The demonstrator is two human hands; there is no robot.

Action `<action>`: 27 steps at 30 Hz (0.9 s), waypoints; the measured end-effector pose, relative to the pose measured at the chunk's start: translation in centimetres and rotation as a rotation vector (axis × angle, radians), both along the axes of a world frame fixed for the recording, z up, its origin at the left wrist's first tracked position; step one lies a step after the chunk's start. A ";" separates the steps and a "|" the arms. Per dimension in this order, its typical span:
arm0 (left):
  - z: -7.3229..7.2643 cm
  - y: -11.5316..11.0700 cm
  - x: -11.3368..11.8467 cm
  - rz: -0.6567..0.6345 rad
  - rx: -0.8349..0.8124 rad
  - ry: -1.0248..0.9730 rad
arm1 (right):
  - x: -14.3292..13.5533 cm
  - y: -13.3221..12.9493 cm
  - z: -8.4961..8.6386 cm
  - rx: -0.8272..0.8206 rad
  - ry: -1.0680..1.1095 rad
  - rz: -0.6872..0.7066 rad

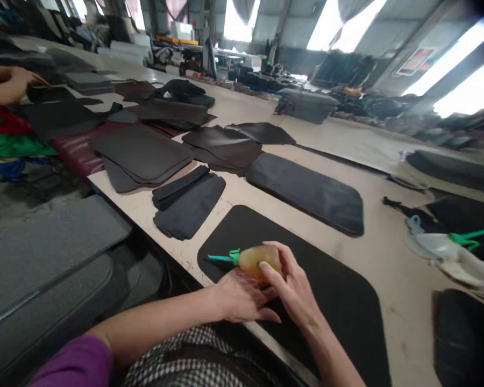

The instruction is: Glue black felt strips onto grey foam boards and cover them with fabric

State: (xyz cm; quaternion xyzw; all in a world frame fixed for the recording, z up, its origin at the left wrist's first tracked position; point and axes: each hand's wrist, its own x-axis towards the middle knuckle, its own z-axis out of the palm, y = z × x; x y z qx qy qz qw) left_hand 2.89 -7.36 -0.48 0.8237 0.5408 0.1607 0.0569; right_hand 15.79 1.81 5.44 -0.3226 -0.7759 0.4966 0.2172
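My right hand (288,279) is closed round the base of a squeeze bottle (253,260) of amber liquid, probably glue. The bottle lies nearly level, its green cap (234,257) and thin teal nozzle (219,258) pointing left. Just beneath it is my left hand (244,298), fingers stretched out and apart; whether the bottle touches it I cannot tell. Both hands are over the near edge of a large dark sheet with rounded corners (339,285), which lies flat on the table (403,301).
Beyond the sheet lie a long dark stack (306,191), small dark strips (191,201) and grey-brown panels (141,153). At right sits a white container with a green nozzle (439,244). Another person's hand (10,83) shows at far left. Grey sheets (52,252) are stacked lower left.
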 end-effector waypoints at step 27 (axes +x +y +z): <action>-0.3 0.3 -0.5 -0.086 0.132 0.011 | -3.0 0.1 1.1 0.592 0.031 0.277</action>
